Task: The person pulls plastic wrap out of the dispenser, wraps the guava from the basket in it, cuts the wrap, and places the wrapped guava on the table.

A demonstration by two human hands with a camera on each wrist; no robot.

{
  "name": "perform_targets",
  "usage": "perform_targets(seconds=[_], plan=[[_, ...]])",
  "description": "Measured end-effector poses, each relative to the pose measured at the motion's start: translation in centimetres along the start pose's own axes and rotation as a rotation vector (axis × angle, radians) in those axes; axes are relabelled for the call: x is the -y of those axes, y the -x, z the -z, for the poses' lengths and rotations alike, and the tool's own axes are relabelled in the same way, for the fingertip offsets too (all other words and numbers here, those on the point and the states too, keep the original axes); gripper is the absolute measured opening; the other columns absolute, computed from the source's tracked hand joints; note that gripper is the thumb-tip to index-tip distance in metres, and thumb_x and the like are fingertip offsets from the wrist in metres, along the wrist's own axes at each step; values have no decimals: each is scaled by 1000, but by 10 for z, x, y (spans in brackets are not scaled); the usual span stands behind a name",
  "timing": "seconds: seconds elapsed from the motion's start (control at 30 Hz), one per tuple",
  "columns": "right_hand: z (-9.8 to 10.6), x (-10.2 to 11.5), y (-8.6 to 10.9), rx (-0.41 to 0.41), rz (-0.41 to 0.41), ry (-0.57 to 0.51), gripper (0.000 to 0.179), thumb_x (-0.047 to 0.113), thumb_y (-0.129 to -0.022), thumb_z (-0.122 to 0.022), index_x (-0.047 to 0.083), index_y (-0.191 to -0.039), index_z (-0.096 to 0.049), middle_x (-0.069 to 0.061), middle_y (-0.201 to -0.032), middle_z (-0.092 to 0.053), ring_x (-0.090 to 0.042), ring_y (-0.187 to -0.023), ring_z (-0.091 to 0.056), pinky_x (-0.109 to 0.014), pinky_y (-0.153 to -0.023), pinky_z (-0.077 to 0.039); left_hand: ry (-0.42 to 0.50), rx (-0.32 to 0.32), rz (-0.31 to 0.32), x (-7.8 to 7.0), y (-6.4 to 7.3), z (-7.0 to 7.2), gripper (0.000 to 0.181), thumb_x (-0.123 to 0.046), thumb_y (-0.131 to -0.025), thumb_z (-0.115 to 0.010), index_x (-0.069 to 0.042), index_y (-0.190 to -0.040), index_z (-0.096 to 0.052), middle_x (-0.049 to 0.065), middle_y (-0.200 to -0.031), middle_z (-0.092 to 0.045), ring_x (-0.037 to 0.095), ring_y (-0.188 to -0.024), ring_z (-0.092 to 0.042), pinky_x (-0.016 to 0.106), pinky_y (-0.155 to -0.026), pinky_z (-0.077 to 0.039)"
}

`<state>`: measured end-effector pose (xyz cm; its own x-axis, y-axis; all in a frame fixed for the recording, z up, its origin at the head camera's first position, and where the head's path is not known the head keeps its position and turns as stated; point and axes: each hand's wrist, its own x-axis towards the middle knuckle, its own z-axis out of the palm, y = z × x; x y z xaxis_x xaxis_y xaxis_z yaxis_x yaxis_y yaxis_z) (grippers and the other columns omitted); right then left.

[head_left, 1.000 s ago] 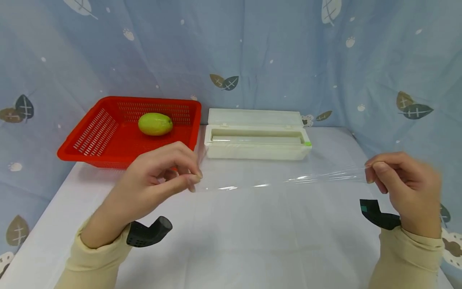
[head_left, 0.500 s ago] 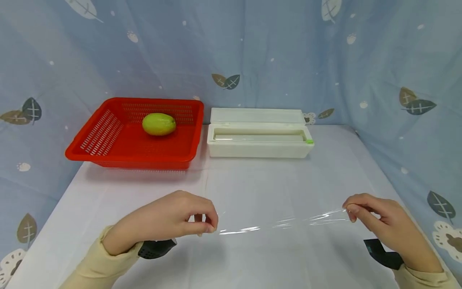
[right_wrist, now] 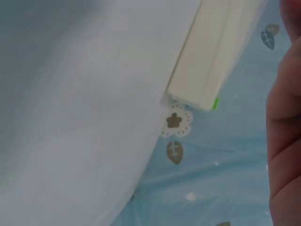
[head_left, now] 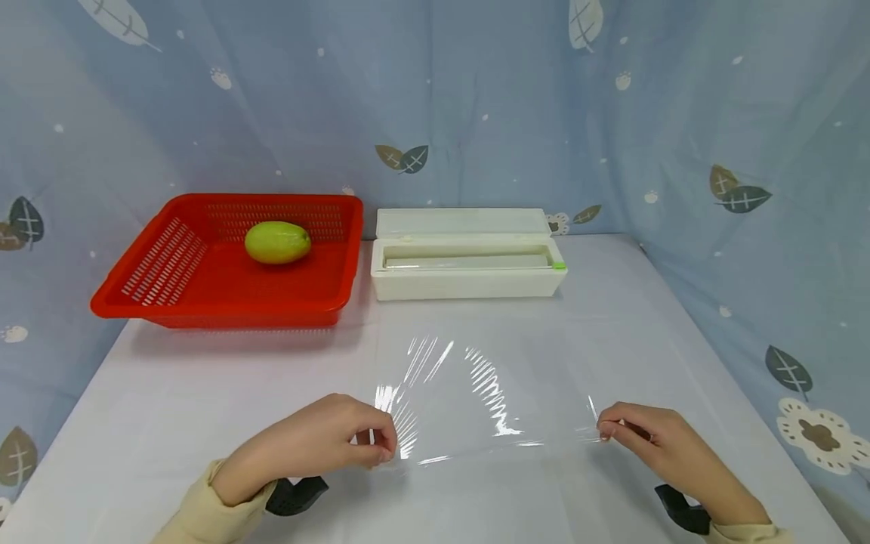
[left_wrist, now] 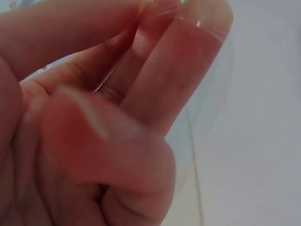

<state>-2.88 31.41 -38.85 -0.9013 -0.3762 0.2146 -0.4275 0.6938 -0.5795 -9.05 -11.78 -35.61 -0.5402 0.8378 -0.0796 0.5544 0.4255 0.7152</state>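
A clear sheet of plastic wrap point(head_left: 469, 408) is spread low over the white table between the two hands, with creases that shine at its left and middle. My left hand point(head_left: 333, 434) pinches its near left corner; in the left wrist view, a bit of the wrap point(left_wrist: 200, 23) lies across the fingertips, and the thumb is blurred in front. At the near right corner, my right hand point(head_left: 662, 446) pinches the wrap between thumb and fingers. Only the edge of that hand shows in the right wrist view. Behind the sheet stands a white wrap dispenser box point(head_left: 465, 285) with its lid raised.
At the back left, a red plastic basket point(head_left: 204, 311) holds one yellow-green oval fruit point(head_left: 277, 242). A blue patterned curtain point(head_left: 476, 113) hangs behind the white table point(head_left: 510, 506) and along its sides.
Both hands have come down and nearer with the wrap, which went from a taut narrow-looking strip in the air to a sheet spread low over the table. The right hand has also moved left.
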Motion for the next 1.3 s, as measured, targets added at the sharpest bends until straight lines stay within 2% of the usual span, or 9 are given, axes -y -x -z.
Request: perform_targets(seconds=[0.1, 0.23, 0.37, 0.5, 0.7, 0.87, 1.0, 1.1, 1.3], plan=[[-6, 0, 2, -6, 7, 74, 20, 7, -81, -63, 27, -87, -60, 16, -74, -56, 3, -52, -39, -15, -47, -35, 11, -8, 15, 7, 1, -5, 4, -27, -85, -60, -28, -82, -62, -23, -72, -56, -4, -66, -52, 18, -60, -43], [-14, -1, 7, -34, 39, 146, 22, 10, -79, -66, 29, -87, -59, 19, -74, -53, 6, -51, -34, -9, -47, -31, -24, -9, 19, 14, -1, -12, 7, -24, -84, -61, -30, -81, -61, -24, -72, -54, -5, -66, -51, 17, -61, -42], [-22, -3, 11, -44, 77, 149, 22, 10, -79, -66, 28, -89, -59, 19, -77, -55, 7, -54, -36, -7, -50, -30, -56, -5, 33, 17, -3, -17, 9, -24, -83, -63, -31, -80, -60, -25, -70, -53, -5, -65, -49, 17, -61, -41], [-28, -6, 14, -12, 73, 154, 23, 10, -80, -65, 29, -91, -59, 19, -87, -57, 7, -61, -43, -7, -55, -33, -78, -13, 40, 20, -3, -21, 11, -22, -82, -64, -31, -78, -60, -25, -68, -52, -5, -62, -48, 16, -59, -40], [-33, -8, 17, 63, -3, 168, 14, 18, -82, -63, 31, -88, -59, 23, -82, -56, 7, -61, -43, -12, -53, -37, -106, -22, 54, 27, -5, -28, 13, -20, -81, -64, -31, -75, -59, -24, -66, -50, -4, -61, -46, 16, -59, -39], [-36, -9, 18, 97, -42, 181, 10, 21, -82, -64, 30, -86, -61, 24, -81, -57, 8, -63, -47, -16, -53, -41, -80, 8, 95, 33, -3, -34, 13, -20, -82, -64, -31, -76, -59, -24, -70, -52, -4, -64, -47, 17, -62, -41], [-37, -9, 18, 109, -60, 210, 7, 25, -82, -63, 30, -86, -62, 25, -81, -56, 8, -65, -48, -18, -53, -42, -70, 30, 99, 35, -1, -37, 13, -20, -82, -64, -31, -77, -60, -24, -72, -52, -4, -66, -48, 18, -65, -42], [-37, -8, 17, 137, -97, 250, 2, 32, -83, -60, 31, -84, -62, 26, -80, -55, 9, -66, -48, -19, -54, -43, -79, 55, 81, 35, 0, -36, 13, -19, -80, -65, -31, -76, -60, -24, -73, -51, -4, -67, -48, 18, -64, -42], [-38, -6, 12, 189, -153, 309, 5, 38, -82, -60, 33, -80, -61, 28, -77, -53, 8, -66, -49, -21, -57, -44, -155, 97, 2, 33, 2, -37, 15, -20, -78, -67, -31, -73, -60, -22, -76, -46, -4, -70, -43, 15, -63, -38]])
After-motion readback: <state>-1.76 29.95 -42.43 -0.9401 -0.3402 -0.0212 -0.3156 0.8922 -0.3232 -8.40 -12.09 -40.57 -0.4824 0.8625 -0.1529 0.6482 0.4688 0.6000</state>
